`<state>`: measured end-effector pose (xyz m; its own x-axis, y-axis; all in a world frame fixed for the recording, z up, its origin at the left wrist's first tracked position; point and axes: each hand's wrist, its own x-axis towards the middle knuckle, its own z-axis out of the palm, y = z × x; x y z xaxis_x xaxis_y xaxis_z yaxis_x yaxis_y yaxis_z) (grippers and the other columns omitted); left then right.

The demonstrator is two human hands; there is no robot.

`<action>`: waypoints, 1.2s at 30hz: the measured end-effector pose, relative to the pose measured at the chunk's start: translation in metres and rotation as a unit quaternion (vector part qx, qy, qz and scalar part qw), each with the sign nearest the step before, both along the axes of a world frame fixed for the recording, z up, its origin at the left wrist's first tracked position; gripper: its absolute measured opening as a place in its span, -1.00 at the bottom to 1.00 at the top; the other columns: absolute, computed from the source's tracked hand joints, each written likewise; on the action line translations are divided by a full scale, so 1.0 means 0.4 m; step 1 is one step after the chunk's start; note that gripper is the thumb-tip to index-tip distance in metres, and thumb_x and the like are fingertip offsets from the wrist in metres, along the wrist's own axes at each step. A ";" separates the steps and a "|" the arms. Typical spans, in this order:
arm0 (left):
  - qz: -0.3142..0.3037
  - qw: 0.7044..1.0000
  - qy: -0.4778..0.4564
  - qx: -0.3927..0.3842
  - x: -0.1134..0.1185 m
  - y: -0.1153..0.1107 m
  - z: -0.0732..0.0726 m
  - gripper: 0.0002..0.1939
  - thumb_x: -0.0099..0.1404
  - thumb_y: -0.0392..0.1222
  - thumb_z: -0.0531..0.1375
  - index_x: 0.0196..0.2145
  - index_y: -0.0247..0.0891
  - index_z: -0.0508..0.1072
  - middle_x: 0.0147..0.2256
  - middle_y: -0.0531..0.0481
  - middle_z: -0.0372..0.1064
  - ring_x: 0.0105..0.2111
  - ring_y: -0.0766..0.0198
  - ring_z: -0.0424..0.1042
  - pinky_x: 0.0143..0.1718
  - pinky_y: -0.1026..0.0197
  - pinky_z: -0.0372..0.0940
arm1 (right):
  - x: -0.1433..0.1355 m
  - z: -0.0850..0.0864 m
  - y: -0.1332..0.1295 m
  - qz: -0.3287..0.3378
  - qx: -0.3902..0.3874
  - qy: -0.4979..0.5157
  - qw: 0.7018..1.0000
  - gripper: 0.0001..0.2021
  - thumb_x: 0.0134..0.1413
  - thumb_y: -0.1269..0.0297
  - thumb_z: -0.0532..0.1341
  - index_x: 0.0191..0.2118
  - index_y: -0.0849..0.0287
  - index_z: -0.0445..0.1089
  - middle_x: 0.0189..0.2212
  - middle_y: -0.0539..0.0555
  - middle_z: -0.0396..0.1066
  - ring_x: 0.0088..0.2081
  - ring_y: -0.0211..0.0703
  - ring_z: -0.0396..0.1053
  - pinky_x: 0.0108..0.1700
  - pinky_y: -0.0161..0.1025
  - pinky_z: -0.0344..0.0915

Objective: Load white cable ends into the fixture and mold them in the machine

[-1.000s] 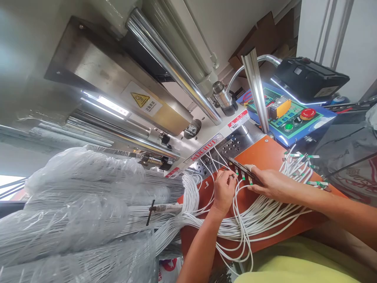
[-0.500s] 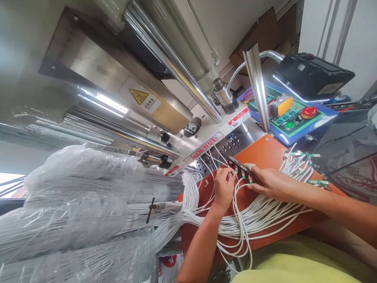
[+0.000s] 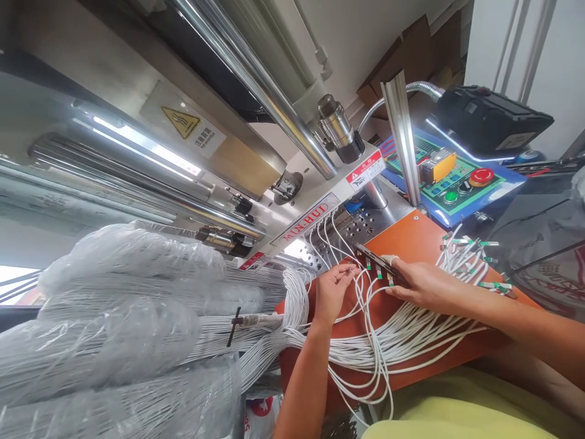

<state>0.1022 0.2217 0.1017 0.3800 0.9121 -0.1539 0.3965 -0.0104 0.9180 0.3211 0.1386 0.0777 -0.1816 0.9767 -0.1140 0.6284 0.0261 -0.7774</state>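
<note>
My right hand (image 3: 411, 280) grips a dark metal bar-shaped fixture (image 3: 381, 265) at its near end, fingers wrapped on its edge. Small green-and-white connectors (image 3: 379, 274) sit in a row along the fixture, with white cables (image 3: 365, 302) running from them. Left of the fixture, my left hand (image 3: 333, 291) has thumb and fingertips pinched together beside the cables. What lies in that pinch is too small to make out. Other white cables (image 3: 336, 228) run into the gap under the press plate (image 3: 315, 222) lettered MIN-HUI.
An orange-brown work board (image 3: 406, 235) bears bundled white cables and connector ends (image 3: 470, 262). Plastic-wrapped cable bundles (image 3: 132, 317) fill the left. A clamp with a T-handle (image 3: 235, 326) stands at the board's left edge. A control panel (image 3: 457, 183) with buttons stands behind right.
The press plate and upper machine have shifted up and left, widening the gap beneath. My left hand has drawn left, away from the fixture. My right hand has hardly moved.
</note>
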 end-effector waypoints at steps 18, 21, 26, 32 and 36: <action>-0.078 0.948 0.121 0.286 0.043 0.032 -0.020 -0.87 0.25 -0.31 0.17 -0.38 -0.20 0.53 -0.37 -0.01 0.48 -0.29 0.25 0.42 -0.20 0.18 0.31 | 0.000 0.010 -0.001 0.007 -0.012 0.007 1.000 -0.53 0.20 0.01 0.04 0.13 0.15 0.09 -0.40 0.08 0.41 -0.38 -0.03 0.38 -0.39 -0.25 0.14; -0.096 0.933 0.134 0.319 0.049 0.037 -0.020 -0.84 0.25 -0.34 0.15 -0.38 -0.19 0.52 -0.39 -0.01 0.47 -0.31 0.24 0.40 -0.23 0.18 0.31 | 0.001 0.015 -0.001 0.007 -0.011 0.018 1.000 -0.54 0.20 0.02 0.04 0.13 0.13 0.09 -0.39 0.08 0.41 -0.38 -0.04 0.38 -0.38 -0.25 0.15; -0.096 0.931 0.134 0.325 0.050 0.042 -0.024 -0.82 0.25 -0.35 0.13 -0.39 -0.20 0.52 -0.40 -0.01 0.47 -0.33 0.24 0.39 -0.24 0.18 0.30 | 0.005 0.017 -0.002 0.008 -0.013 0.027 1.000 -0.59 0.19 0.03 0.05 0.08 0.11 0.13 -0.38 0.08 0.41 -0.40 -0.07 0.36 -0.39 -0.26 0.15; -0.098 0.934 0.127 0.319 0.045 0.042 -0.034 -0.83 0.25 -0.38 0.15 -0.38 -0.19 0.52 -0.38 0.00 0.48 -0.31 0.25 0.40 -0.22 0.20 0.30 | 0.005 0.017 -0.001 0.010 -0.023 0.032 0.999 -0.64 0.20 0.02 0.05 0.01 0.10 0.15 -0.37 0.08 0.40 -0.38 -0.06 0.36 -0.38 -0.24 0.16; -0.095 0.935 0.113 0.324 0.041 0.043 -0.045 -0.84 0.27 -0.35 0.15 -0.35 -0.18 0.52 -0.37 0.00 0.48 -0.30 0.25 0.40 -0.22 0.20 0.30 | 0.009 0.022 0.001 0.022 -0.027 0.041 0.999 -0.71 0.19 0.02 0.06 -0.11 0.10 0.16 -0.38 0.07 0.39 -0.39 -0.08 0.34 -0.38 -0.24 0.16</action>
<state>0.1186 0.2389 0.0837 0.5697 0.7608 0.3110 0.5133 -0.6249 0.5883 0.3246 0.1391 0.0864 -0.2349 0.9604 -0.1496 0.5620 0.0087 -0.8271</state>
